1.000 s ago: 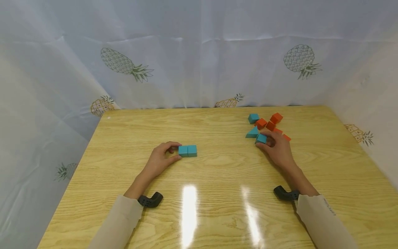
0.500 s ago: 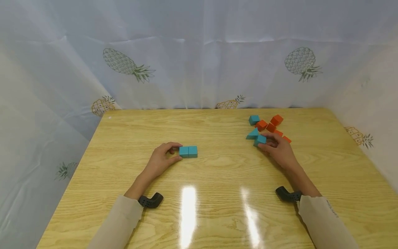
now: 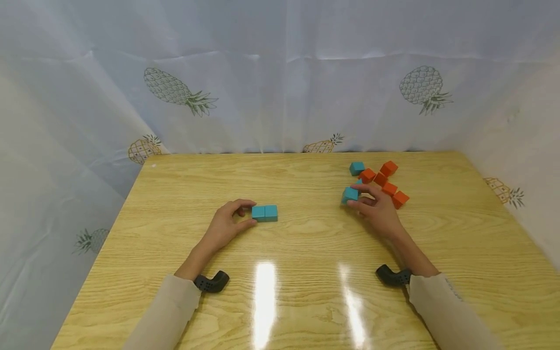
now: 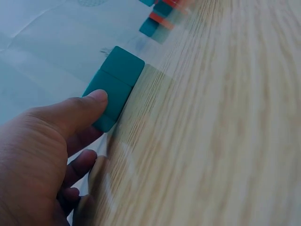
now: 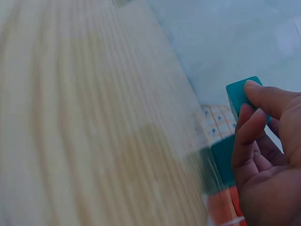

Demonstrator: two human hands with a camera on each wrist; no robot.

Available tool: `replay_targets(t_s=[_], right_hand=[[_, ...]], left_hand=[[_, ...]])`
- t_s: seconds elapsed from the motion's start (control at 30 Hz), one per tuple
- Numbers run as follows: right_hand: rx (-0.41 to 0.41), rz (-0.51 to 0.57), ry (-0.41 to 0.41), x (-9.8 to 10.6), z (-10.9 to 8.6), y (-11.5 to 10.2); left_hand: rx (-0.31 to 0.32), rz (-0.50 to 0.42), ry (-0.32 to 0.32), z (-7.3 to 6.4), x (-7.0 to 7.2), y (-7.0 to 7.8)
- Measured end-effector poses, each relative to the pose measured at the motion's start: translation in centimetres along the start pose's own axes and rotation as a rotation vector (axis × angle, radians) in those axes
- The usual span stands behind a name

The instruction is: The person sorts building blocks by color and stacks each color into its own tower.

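Observation:
Two teal cubes stand side by side on the wooden table, a left cube (image 3: 258, 213) and a right cube (image 3: 271, 213). My left hand (image 3: 224, 226) pinches the left cube between thumb and fingers; in the left wrist view the thumb lies on the cube's near face (image 4: 110, 89). Between thumb and fingers my right hand (image 3: 379, 210) holds another teal cube (image 3: 350, 195). That held cube (image 5: 241, 94) appears raised above the tabletop in the right wrist view. Behind it, a teal triangular block (image 3: 359, 182) is mostly hidden by the hand and cube.
Several orange blocks (image 3: 389, 188) lie in a loose cluster just beyond and right of my right hand. Another teal cube (image 3: 357, 168) sits at the cluster's back left. A curtain with pineapple prints (image 3: 245, 107) hangs along the table's far edge (image 3: 245, 154).
My right hand has lifted the teal cube and carried it left, in front of the triangular block, uncovering more of the orange blocks. My left hand keeps its hold in place.

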State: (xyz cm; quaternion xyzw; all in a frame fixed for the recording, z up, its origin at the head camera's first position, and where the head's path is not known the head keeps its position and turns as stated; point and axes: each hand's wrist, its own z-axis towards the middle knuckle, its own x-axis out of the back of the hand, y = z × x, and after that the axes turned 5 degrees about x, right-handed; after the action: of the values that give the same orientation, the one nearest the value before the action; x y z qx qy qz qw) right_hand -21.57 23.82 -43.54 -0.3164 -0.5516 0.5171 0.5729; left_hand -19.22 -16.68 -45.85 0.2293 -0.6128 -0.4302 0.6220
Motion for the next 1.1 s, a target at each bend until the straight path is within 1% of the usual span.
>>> replay_targets(t_s=[0.1, 0.23, 0.33, 0.4, 0.57, 0.67, 0.8, 0.9, 1.1], right_hand=[[-0.007, 0.039, -0.02, -1.3, 0.3, -0.7], [-0.02, 0.089, -0.042, -2.9, 0.4, -2.5], [-0.005, 0.102, -0.068, -4.1, 0.6, -3.8], [0.011, 0.107, -0.087, -4.8, 0.8, -4.3], [0.053, 0.153, -0.109, -6.7, 1.4, -4.7], [0.074, 0.182, -0.094, -7.8, 1.9, -3.7], [0.078, 0.186, -0.079, -8.9, 2.5, -2.7], [0.069, 0.177, -0.092, -9.5, 2.6, -3.5], [0.085, 0.145, -0.121, -11.0, 2.5, -6.2]], left_hand=[[0.004, -0.015, -0.005, -0.1, 0.0, 0.0], [0.004, -0.026, -0.01, -0.1, 0.0, 0.0], [0.0, -0.027, -0.009, -0.1, 0.0, -0.1], [-0.002, -0.027, -0.01, -0.1, 0.0, -0.2], [0.004, -0.021, -0.019, -0.1, 0.0, -0.1], [0.01, -0.019, -0.021, -0.2, 0.0, -0.1], [0.008, -0.022, -0.022, -0.1, 0.0, -0.2], [0.004, -0.024, -0.021, -0.1, 0.0, -0.2], [0.005, -0.025, -0.018, -0.1, 0.0, -0.1]])
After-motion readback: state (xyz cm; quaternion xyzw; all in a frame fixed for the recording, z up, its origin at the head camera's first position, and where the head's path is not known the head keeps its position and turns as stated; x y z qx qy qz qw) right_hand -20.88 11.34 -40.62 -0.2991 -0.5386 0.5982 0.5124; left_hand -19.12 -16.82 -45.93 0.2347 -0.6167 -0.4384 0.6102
